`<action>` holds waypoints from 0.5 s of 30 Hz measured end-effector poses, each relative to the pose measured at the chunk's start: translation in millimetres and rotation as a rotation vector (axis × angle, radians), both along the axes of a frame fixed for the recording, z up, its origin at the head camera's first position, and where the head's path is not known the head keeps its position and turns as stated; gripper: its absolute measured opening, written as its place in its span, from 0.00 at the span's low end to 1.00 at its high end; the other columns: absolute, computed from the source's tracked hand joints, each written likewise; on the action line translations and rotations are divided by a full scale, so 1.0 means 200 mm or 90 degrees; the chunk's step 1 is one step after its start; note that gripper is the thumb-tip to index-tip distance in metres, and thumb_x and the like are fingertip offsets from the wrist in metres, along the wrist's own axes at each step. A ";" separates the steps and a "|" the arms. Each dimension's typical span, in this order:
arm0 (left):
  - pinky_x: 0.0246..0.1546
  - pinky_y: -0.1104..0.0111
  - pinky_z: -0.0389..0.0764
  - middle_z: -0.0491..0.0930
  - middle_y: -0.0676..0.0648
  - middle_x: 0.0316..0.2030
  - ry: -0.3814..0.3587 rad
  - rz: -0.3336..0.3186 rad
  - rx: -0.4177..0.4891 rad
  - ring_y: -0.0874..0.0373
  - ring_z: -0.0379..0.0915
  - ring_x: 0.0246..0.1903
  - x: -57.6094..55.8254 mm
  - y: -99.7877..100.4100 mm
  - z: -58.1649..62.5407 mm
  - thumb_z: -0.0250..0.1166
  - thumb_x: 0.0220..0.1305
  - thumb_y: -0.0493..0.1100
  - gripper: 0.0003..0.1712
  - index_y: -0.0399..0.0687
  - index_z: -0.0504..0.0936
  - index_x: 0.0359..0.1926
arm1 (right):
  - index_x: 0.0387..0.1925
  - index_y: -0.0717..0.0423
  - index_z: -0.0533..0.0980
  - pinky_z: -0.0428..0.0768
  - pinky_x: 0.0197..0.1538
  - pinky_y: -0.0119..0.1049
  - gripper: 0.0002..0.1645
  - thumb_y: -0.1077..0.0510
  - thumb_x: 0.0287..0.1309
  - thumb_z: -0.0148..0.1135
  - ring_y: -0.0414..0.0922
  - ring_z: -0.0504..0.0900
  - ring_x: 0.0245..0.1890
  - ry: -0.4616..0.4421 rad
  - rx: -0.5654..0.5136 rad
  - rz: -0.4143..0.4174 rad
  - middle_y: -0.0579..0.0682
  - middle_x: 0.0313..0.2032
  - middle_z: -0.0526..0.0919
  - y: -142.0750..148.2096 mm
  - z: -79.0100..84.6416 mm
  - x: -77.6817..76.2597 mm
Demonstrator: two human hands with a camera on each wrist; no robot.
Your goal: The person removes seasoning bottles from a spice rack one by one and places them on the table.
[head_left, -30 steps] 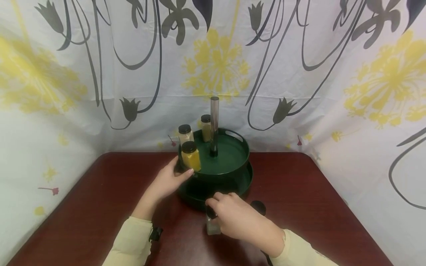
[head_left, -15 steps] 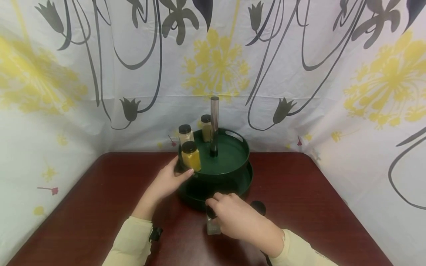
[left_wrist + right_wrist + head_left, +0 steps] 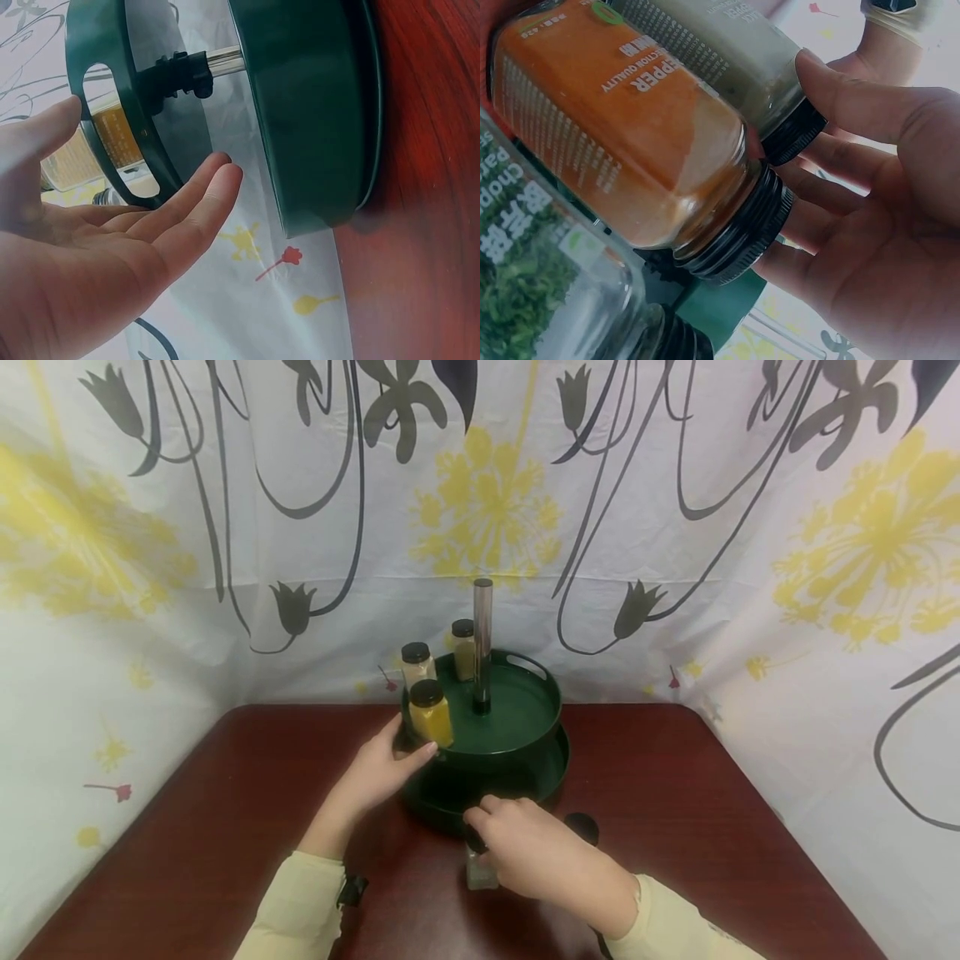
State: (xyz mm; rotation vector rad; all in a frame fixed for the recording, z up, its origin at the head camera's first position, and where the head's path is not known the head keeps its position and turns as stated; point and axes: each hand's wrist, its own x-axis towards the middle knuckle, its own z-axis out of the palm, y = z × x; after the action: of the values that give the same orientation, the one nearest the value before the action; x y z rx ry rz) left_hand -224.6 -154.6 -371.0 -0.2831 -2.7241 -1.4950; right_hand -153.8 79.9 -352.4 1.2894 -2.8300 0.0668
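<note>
A two-tier green tray stand (image 3: 517, 714) stands on the table. My left hand (image 3: 382, 768) touches the upper tier at its left front, thumb at the rim. In the left wrist view, that hand's fingers (image 3: 199, 206) extend fairly straight along the tier's slotted wall (image 3: 139, 135). My right hand (image 3: 536, 852) pinches the black lid of a spice jar (image 3: 482, 872) in front of the stand. In the right wrist view, this jar (image 3: 739, 60) holds greyish powder, its lid between thumb and fingers. Beside it are an orange pepper jar (image 3: 630, 120) and a chopped parsley jar (image 3: 547, 262).
On the upper tier stand a yellow spice jar (image 3: 431, 718), a pale one (image 3: 417, 667) and a tan one (image 3: 464, 652), around the metal post (image 3: 482, 647). Another black lid (image 3: 582, 828) shows behind my right hand. A patterned curtain (image 3: 637, 527) backs the dark red table (image 3: 660, 793).
</note>
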 end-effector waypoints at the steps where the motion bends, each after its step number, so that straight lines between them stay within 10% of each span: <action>1: 0.48 0.53 0.80 0.68 0.39 0.64 -0.001 -0.001 -0.003 0.48 0.75 0.51 0.00 0.00 0.00 0.62 0.62 0.63 0.49 0.52 0.50 0.75 | 0.48 0.52 0.78 0.80 0.36 0.32 0.23 0.53 0.50 0.73 0.37 0.77 0.32 0.001 0.000 0.001 0.43 0.36 0.78 0.00 0.00 0.00; 15: 0.50 0.52 0.78 0.67 0.37 0.64 -0.010 0.016 -0.046 0.50 0.76 0.51 0.05 0.04 0.01 0.60 0.62 0.65 0.54 0.46 0.44 0.76 | 0.50 0.52 0.78 0.79 0.33 0.29 0.23 0.54 0.51 0.72 0.36 0.76 0.32 -0.006 0.010 -0.002 0.43 0.35 0.77 0.00 0.00 0.01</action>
State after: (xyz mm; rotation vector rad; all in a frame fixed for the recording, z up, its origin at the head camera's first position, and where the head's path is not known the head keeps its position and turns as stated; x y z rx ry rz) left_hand -215.2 -147.3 -369.7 -0.2388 -2.7872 -1.4002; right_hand -151.8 79.7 -351.6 1.2906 -2.8453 0.0512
